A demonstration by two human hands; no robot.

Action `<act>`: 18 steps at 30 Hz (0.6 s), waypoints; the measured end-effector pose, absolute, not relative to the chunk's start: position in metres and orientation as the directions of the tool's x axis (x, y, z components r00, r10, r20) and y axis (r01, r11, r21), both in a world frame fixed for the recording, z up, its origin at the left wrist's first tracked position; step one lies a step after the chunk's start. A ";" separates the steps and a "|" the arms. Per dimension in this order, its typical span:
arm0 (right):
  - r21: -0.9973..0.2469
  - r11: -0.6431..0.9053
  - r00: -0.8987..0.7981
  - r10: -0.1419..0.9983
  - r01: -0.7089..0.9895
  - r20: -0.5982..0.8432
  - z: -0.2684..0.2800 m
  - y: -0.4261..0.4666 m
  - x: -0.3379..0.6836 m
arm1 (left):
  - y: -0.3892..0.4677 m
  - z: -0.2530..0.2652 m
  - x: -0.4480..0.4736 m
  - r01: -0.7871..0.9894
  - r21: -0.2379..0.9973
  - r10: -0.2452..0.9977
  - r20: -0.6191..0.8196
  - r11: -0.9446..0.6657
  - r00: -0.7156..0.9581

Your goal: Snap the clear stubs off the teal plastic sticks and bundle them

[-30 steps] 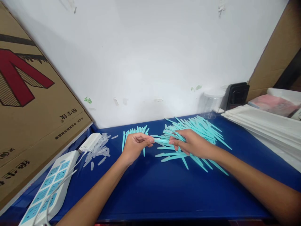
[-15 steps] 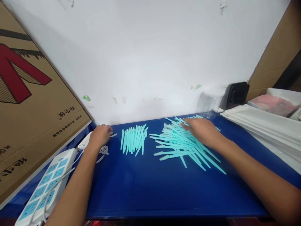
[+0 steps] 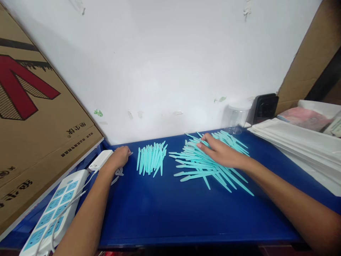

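Two grips, neither discernible, near the bench's (image 3: 165,209) back edge: your left hand (image 3: 119,156) at a transparent cap (image 3: 130,153), right hand (image 3: 221,153) over teal eyebrow razors (image 3: 198,162); pinch singly.

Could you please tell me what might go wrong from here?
The right hand is over the larger pile of turquoise sticks, which lie crisscrossed, so lifting one could drag others along.
The left hand covers part of the small clear pieces, so some might get scattered unseen.
The left forearm is close to the white cable on the power strip and could perhaps snag it.
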State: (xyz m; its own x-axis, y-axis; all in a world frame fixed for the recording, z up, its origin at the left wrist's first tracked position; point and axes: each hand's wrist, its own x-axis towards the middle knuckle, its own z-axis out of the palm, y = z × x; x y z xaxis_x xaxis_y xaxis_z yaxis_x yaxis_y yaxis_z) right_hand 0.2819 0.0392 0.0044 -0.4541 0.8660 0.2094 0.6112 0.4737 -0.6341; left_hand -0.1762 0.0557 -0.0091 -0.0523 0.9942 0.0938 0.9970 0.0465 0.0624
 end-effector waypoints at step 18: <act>-0.922 0.284 -0.555 0.826 0.261 0.098 0.013 0.019 0.262 | 0.003 0.014 -0.035 0.365 0.872 0.945 0.309 -0.326 0.106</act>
